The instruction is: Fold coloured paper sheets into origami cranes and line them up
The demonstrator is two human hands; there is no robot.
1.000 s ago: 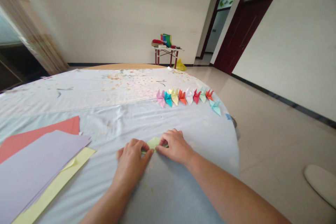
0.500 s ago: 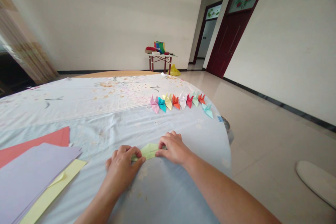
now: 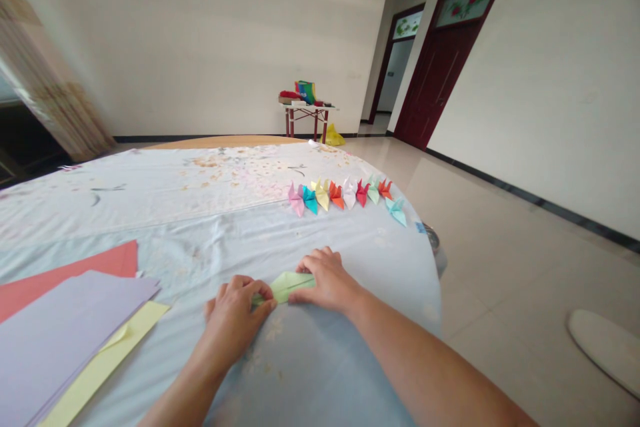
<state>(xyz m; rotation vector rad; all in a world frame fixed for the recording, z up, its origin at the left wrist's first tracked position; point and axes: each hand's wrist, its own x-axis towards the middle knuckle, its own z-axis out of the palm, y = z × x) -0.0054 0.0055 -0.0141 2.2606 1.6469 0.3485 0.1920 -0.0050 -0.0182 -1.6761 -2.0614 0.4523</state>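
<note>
A folded piece of light green paper point(image 3: 286, 285) lies on the cloth-covered table point(image 3: 310, 360) between my hands. My left hand point(image 3: 239, 307) pinches its left end between thumb and fingers. At its right end, my right hand point(image 3: 326, 280) grips the paper, the thumb on the near edge and the fingers curled over the far edge. Parts of both ends are hidden under the fingers. Beyond my hands stands a row of folded paper cranes point(image 3: 336, 195) in several colours, with a pale blue crane point(image 3: 397, 211) at its right end, set slightly nearer.
To the left lie stacked sheets: purple paper point(image 3: 75, 333), red paper point(image 3: 100, 260) and yellow paper point(image 3: 113, 363). The table's rounded edge runs close on the right, with a pale round stool point(image 3: 607, 350) beyond. A small side table point(image 3: 307, 108) holding a colourful bag stands by the wall.
My right hand's thumb has slid left along the near edge of the green paper, and its fingers have shifted slightly left. My left hand keeps its pinch.
</note>
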